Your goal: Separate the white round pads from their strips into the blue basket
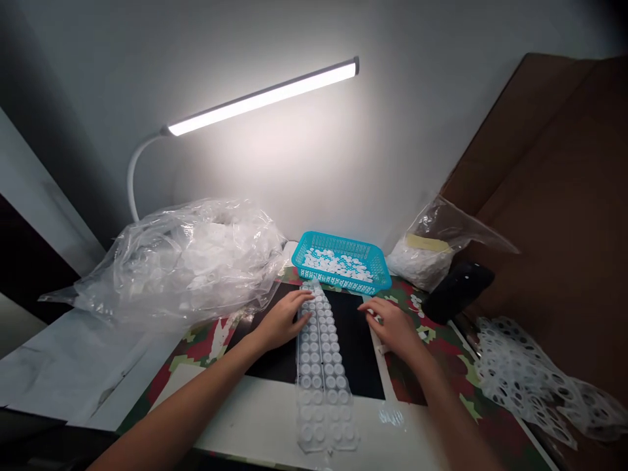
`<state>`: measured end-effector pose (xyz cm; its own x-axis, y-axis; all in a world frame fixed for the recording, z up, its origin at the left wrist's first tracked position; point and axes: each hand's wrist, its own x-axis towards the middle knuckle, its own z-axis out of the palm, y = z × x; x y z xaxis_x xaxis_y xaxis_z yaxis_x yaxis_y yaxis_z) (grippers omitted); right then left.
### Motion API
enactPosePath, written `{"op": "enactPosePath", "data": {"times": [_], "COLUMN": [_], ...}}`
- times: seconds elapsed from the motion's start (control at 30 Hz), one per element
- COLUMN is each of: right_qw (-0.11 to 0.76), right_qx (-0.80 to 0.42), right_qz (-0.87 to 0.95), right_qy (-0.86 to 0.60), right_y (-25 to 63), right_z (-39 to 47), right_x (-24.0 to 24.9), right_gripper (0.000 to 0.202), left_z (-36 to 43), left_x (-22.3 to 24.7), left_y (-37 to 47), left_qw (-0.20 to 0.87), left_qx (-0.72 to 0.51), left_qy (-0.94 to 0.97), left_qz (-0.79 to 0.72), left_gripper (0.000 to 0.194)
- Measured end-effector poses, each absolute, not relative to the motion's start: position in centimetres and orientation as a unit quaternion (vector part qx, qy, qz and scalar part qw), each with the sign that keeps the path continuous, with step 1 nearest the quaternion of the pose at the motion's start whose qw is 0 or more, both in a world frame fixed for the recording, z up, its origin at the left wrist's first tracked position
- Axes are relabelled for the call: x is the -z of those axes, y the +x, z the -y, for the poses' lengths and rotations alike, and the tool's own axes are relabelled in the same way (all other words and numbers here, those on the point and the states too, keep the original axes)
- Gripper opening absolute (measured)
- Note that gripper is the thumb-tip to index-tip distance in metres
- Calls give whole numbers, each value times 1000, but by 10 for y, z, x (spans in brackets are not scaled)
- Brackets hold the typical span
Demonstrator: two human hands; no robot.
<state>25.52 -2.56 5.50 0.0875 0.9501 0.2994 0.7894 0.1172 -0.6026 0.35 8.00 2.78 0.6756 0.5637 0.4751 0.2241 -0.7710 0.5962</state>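
A long, clear plastic tray with rows of round cups lies lengthwise before me. White round pieces fill most of its cups; those at the near end look clear. My left hand rests at the tray's left edge, its fingers reaching over the cups and the thumb apart from them. To the right of the tray, my right hand hovers by the edge of a black mat, fingers loosely bent and apart with nothing visible in them. Behind the tray stands a turquoise basket holding many small white discs.
A big clear bag of white material sits at the left. On the right are a smaller bag, a black object and perforated white sheet scraps. A lit lamp hangs above; brown cardboard stands right.
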Motion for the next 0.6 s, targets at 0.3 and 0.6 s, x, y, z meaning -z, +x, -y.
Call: {"op": "enactPosePath", "data": {"times": [0.3,0.6], "right_qw": [69,12], "right_qx": [-67,-40], "right_qz": [659,732], "right_qy": [-746,-680], "right_y": [314,303], "right_z": [74,75], "right_x": [-67,-72], "right_gripper": [33,27], "left_z": [-59,-27], "left_x": [-25,-46], "left_y": [0,-14], "left_qw": [153,205], "left_qx": [-91,-63], "left_qy": [970,966], "left_qz": [-165,-146], "left_gripper": [71,71]}}
